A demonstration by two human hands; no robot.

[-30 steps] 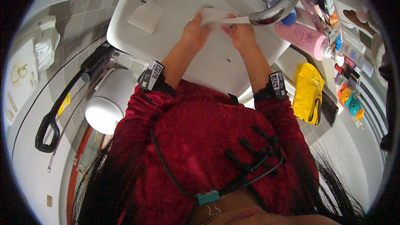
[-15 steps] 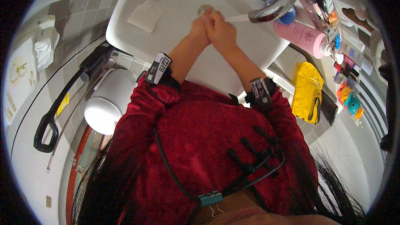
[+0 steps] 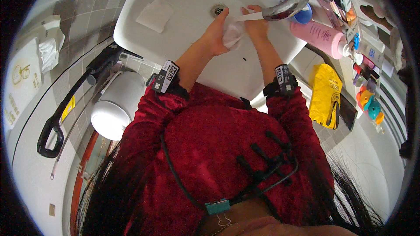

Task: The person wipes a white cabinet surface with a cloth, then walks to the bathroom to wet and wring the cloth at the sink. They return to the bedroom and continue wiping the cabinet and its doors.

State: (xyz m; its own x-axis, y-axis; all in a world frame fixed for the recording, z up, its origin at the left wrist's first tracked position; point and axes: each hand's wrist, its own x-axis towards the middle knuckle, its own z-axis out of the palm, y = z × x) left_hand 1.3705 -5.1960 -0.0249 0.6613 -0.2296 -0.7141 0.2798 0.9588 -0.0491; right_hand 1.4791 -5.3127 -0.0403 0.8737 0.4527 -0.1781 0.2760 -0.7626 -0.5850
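Observation:
Over the white sink (image 3: 183,4), my left hand (image 3: 213,37) has its thumb up and its other fingers partly hidden by a crumpled, wet-looking white cloth (image 3: 233,35) resting against its palm. Just right of the cloth is my right hand (image 3: 257,25), its fingers apart and nothing seen in them. From the curved metal faucet (image 3: 295,6), a white stream of water (image 3: 250,16) runs between my hands toward the cloth. The round drain (image 3: 217,10) shows beyond my left thumb. A flat white square sheet (image 3: 155,15) lies in the basin's left part.
Behind the faucet stands a blue cup (image 3: 302,15), beside a pink pump bottle (image 3: 317,39) lying at a slant. A yellow bag (image 3: 326,96) is right of the sink. To the left are a white bin (image 3: 114,109) and a black-handled vacuum (image 3: 52,126). Toy ducks (image 3: 371,107) sit far right.
My hands were clasped together over the drain. They have moved apart, the right one toward the faucet, and the white cloth now shows between them under the water.

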